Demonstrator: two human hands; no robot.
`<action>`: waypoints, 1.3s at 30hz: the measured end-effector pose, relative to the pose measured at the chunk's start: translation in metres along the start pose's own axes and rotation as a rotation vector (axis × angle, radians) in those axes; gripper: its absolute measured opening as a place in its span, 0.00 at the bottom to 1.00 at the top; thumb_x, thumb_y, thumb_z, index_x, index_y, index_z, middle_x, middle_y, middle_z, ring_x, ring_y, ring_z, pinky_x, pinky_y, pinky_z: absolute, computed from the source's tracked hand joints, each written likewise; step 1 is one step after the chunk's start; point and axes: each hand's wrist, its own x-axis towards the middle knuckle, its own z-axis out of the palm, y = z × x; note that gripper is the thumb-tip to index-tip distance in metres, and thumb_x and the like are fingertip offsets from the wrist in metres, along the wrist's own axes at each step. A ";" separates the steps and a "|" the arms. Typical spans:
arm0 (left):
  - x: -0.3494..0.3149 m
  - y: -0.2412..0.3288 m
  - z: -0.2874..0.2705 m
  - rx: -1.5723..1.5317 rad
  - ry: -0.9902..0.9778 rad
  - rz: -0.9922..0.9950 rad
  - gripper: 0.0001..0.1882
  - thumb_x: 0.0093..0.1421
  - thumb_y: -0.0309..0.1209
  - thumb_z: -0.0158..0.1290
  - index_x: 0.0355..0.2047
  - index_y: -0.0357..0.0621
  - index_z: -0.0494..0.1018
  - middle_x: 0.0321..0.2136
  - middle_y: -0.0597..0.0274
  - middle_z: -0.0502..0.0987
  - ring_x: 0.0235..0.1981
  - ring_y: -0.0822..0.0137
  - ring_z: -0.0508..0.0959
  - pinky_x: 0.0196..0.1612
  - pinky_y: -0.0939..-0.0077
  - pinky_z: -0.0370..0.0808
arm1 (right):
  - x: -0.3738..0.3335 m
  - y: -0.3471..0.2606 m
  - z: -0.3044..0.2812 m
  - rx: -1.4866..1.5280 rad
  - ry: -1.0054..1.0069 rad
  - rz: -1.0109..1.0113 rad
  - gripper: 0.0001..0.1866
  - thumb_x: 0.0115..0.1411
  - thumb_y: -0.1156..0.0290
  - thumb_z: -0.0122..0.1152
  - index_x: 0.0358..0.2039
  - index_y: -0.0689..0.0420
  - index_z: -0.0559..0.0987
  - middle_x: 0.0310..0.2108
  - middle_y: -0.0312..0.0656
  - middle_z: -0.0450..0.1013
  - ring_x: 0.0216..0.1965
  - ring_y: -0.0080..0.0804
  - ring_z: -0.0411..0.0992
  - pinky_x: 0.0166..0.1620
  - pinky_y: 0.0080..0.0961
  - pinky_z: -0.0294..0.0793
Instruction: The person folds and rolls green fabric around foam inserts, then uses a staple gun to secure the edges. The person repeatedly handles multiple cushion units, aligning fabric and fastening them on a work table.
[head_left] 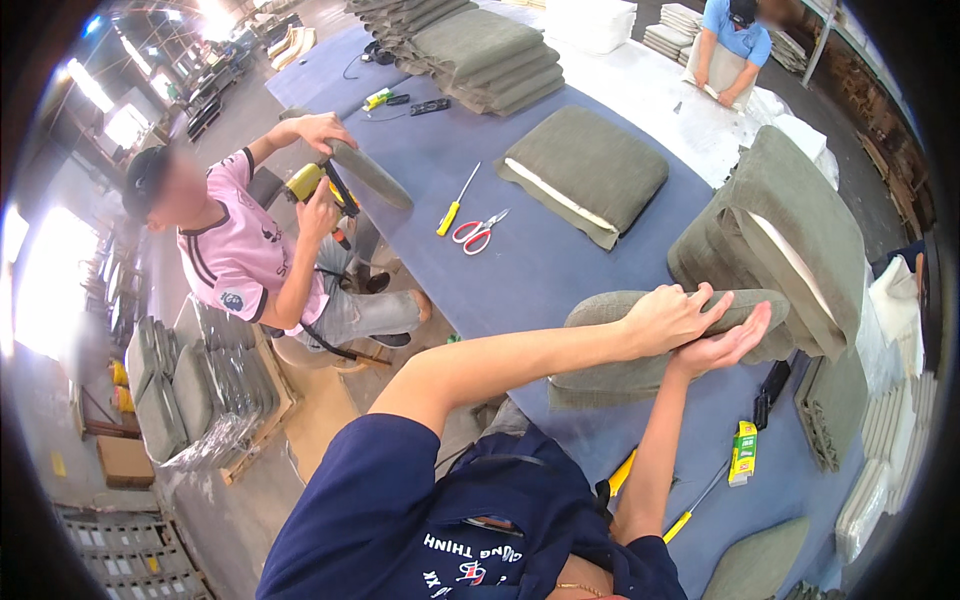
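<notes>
Left hand (668, 318): curled, gripped a grey-green pad (605, 308) by its rim.
Right hand (724, 342): lay open against it.
Pad position: over the blue table (480, 310).
Wrapping: seemed advanced; could not tell whether fastened.
Open-sided cushion (595, 165): seemed unfinished.

White glare fills left-hand openings (55, 275); black fisheye rim.
</notes>
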 end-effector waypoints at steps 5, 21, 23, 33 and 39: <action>0.002 -0.009 0.003 0.008 -0.041 -0.051 0.37 0.55 0.36 0.63 0.65 0.41 0.69 0.47 0.46 0.77 0.23 0.57 0.84 0.27 0.68 0.82 | -0.001 0.038 0.012 0.052 0.027 -0.011 0.39 0.75 0.52 0.37 0.75 0.70 0.55 0.76 0.60 0.53 0.76 0.53 0.55 0.76 0.48 0.53; 0.026 -0.075 -0.007 -0.086 -0.332 -0.135 0.58 0.43 0.40 0.77 0.72 0.43 0.58 0.52 0.45 0.75 0.32 0.53 0.85 0.32 0.64 0.81 | -0.101 0.136 -0.014 -0.463 -0.281 -0.033 0.40 0.79 0.51 0.34 0.78 0.70 0.44 0.79 0.67 0.37 0.80 0.63 0.38 0.79 0.53 0.40; 0.026 -0.079 -0.002 -0.094 -0.288 -0.111 0.60 0.44 0.41 0.77 0.74 0.44 0.56 0.55 0.44 0.73 0.32 0.53 0.84 0.34 0.63 0.81 | -0.134 0.167 -0.060 -0.605 -0.325 -0.041 0.42 0.79 0.50 0.37 0.77 0.72 0.44 0.78 0.69 0.39 0.80 0.63 0.39 0.79 0.51 0.40; 0.010 -0.024 -0.019 -0.484 -0.251 -0.316 0.58 0.44 0.39 0.76 0.71 0.32 0.57 0.56 0.43 0.74 0.45 0.47 0.83 0.47 0.53 0.81 | -0.173 0.224 -0.226 -0.827 -0.991 0.270 0.42 0.62 0.73 0.61 0.74 0.69 0.58 0.78 0.62 0.49 0.77 0.59 0.52 0.76 0.43 0.55; -0.081 -0.027 -0.052 -0.851 -0.301 -0.296 0.47 0.50 0.42 0.71 0.67 0.35 0.67 0.62 0.44 0.74 0.61 0.45 0.77 0.64 0.54 0.73 | -0.186 0.220 -0.250 -0.821 -0.999 0.249 0.44 0.60 0.72 0.65 0.75 0.65 0.59 0.78 0.60 0.49 0.76 0.58 0.54 0.75 0.43 0.58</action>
